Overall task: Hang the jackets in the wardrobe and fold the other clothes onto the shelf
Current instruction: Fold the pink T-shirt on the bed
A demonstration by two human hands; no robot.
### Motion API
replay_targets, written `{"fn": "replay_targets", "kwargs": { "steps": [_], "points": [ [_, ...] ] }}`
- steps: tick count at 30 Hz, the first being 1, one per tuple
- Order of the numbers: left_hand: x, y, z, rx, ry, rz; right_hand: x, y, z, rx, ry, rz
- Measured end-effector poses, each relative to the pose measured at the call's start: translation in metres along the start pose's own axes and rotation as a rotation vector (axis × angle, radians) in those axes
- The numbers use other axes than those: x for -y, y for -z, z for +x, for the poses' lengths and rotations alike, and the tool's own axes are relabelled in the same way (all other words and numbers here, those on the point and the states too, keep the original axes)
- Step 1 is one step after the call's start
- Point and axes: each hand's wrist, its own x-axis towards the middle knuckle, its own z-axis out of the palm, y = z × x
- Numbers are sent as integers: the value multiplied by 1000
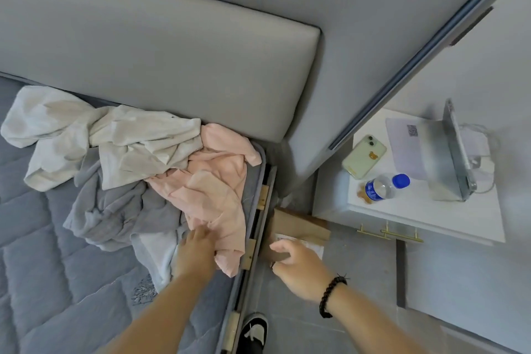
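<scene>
The clothes lie in a heap on the bed [57,253], against the headboard [172,66]: a cream top [115,135] uppermost, a grey garment [115,210] beneath it, and a pink top [218,187] at the bed's edge. The left hand [196,247] rests on the lower part of the pink top, fingers forward; whether they pinch the cloth I cannot tell. The right hand [296,261] hangs over the floor beside the bed, above a brown parcel [298,227], fingers loosely curled and holding nothing.

The step looks like lifting the pink top out for folding. Best to bring the right hand across and take the top with both hands, well apart, then lift straight up so the cream and grey pieces tangled alongside stay on the bed rather than dragging over the edge
</scene>
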Motion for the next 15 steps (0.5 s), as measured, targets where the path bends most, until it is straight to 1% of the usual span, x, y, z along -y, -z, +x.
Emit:
{"fn": "replay_targets", "kwargs": {
  "steps": [2, 4, 5, 6, 7, 8, 10, 12, 14, 15],
  "points": [
    [2, 0, 0, -92, 34, -1, -7, -2, -3, 1, -9, -31],
    [1, 4, -1, -212, 99, -177, -11, -4, -11, 8, -16, -40],
    [-1, 7, -2, -274, 105, -268, -12, -6, -16, 17, -21, -30],
    [-3, 11, -4, -314, 76, -323, -12, -7, -23, 26, -27, -18],
    [-5, 16, -6, -309, 26, -349, -12, -8, -30, 31, -30, -12],
    [-6, 20, -9, -263, -32, -363, -10, -9, -37, 33, -34, -8],
    [-8, 26, -13, -98, -116, -351, -8, -9, -49, 33, -37, 18],
    [-11, 27, -11, 68, -170, -218, -8, -10, -55, 36, -36, 58],
    [-15, 21, -7, 173, -211, -52, -9, -11, -56, 42, -51, 118],
    [-16, 16, -6, 202, -204, 14, -9, -13, -55, 46, -67, 167]
  ]
}}
